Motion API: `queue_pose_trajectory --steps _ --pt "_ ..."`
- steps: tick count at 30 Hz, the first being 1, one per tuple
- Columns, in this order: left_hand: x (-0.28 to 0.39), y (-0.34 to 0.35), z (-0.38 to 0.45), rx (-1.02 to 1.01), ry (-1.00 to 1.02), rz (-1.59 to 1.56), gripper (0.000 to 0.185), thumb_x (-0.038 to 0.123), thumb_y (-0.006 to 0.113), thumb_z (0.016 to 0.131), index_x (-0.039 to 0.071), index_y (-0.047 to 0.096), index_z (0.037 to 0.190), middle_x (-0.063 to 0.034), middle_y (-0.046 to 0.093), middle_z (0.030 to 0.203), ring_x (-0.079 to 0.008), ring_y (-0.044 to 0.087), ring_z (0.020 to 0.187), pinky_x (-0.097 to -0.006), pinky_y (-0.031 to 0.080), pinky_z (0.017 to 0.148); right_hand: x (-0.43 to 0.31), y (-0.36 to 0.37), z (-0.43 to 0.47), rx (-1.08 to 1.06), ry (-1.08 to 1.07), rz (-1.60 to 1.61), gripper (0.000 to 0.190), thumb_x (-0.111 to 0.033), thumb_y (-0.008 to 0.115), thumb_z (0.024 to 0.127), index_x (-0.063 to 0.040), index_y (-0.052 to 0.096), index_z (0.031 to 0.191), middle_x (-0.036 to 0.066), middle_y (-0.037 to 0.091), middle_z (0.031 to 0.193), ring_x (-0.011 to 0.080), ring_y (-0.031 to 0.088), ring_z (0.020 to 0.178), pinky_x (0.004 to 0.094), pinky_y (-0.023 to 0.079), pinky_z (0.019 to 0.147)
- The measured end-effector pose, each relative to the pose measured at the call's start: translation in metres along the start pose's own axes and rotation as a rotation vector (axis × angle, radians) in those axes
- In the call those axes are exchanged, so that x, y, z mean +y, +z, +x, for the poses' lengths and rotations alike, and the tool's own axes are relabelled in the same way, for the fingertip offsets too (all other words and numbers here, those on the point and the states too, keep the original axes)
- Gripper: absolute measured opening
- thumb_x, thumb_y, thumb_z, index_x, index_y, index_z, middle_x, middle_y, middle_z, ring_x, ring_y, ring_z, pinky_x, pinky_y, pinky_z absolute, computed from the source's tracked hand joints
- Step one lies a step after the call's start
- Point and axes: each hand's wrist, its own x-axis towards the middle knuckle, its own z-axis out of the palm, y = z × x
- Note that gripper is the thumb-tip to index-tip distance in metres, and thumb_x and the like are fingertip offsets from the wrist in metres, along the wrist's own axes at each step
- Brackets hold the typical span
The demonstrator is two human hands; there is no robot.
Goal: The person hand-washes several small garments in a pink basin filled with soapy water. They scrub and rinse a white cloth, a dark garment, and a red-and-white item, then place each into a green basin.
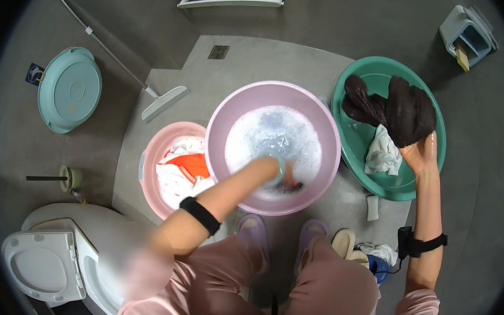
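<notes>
In the middle of the view stands a pink-lilac plastic basin (277, 86) with sudsy water (254, 131). My left hand (289, 174) reaches into the suds near dark cloth (295, 186); the water and blur hide its fingers. A pale bluish bracelet rings that wrist. Over the green basin (405, 187) on the right, my right hand (419, 150) grips one end of a wet dark brown garment (408, 112), whose other part spreads to the left above the basin. Below the garment, a crumpled white cloth (383, 154) lies in the green basin.
A pink basin (147, 180) of white and orange-red clothes (191, 165) is at left, near a floor squeegee (165, 104) and a toilet (39, 265). A floor drain (218, 52) lies beyond. A white bar (373, 208), beige slippers (343, 242) and a blue container (378, 267) are at lower right.
</notes>
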Motion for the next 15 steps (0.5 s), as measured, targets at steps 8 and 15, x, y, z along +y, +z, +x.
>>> queue_pose_trajectory --steps 8,15 --pt "-0.001 0.038 0.043 -0.137 0.044 0.238 0.046 0.040 0.056 0.089 0.003 0.063 0.115 -0.0202 0.058 0.126 -0.0325 0.060 0.104 -0.0438 0.047 0.088 0.023 -0.093 0.083 0.435 0.033 -0.296 0.048 -0.030 0.055 0.090 -0.005 0.048 0.131 0.010 0.054 0.130 0.0257 0.056 0.114 0.0439 0.046 0.098" --pt "-0.023 -0.042 -0.038 0.336 0.002 -1.574 0.039 0.022 0.046 0.089 -0.002 0.057 0.118 -0.0156 0.061 0.119 -0.0285 0.057 0.111 -0.0437 0.039 0.103 -0.024 -0.059 0.137 -0.178 -0.330 -0.188 0.046 -0.022 0.050 0.095 0.001 0.046 0.135 0.014 0.054 0.130 0.0210 0.053 0.119 0.0265 0.040 0.101"
